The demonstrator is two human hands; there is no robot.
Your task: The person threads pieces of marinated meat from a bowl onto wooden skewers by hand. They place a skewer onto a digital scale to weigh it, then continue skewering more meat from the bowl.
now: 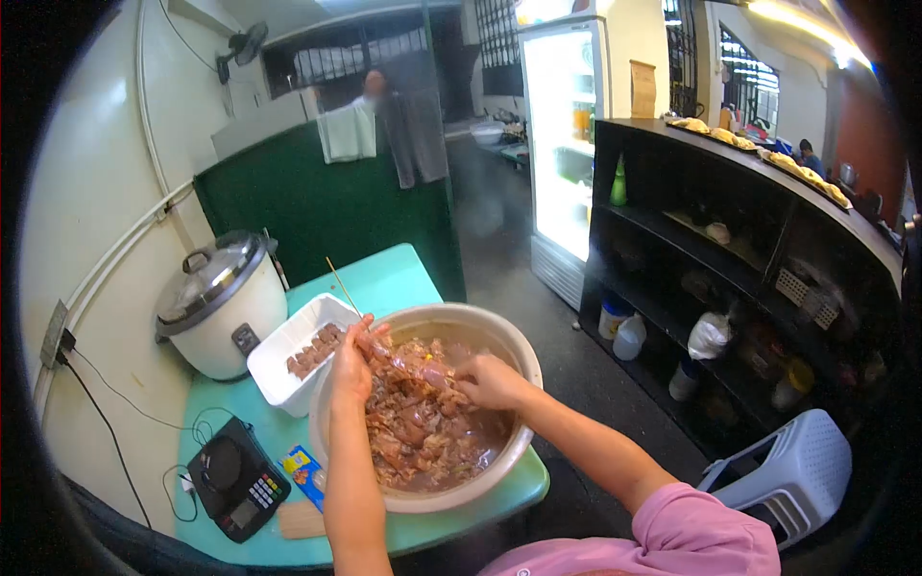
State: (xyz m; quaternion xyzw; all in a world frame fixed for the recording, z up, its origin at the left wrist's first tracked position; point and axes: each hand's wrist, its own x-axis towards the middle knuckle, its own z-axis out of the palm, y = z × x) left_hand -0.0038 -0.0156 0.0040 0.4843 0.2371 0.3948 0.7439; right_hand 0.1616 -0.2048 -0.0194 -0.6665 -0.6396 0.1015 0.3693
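My left hand point(355, 363) is closed on a thin bamboo skewer point(341, 284), whose bare end sticks out up and to the left. Pieces of raw marinated meat point(413, 367) stretch from that hand across to my right hand point(488, 381). The right fingers pinch the meat at its other end. Both hands are over a large whitish basin point(526, 360), filled with more meat point(413, 432) in brownish liquid. Against the basin's left side stands a white tray point(274, 367) holding several threaded-looking meat portions point(317, 351). The skewer's tip is hidden by the meat.
On the turquoise table point(389, 274) are a rice cooker point(216, 312), a black digital scale point(237, 480), a blue-yellow packet point(303, 472) and a bundle of wooden sticks point(302, 520). A grey plastic stool point(792, 470), black shelves point(691, 278) and a lit fridge point(562, 144) stand to the right.
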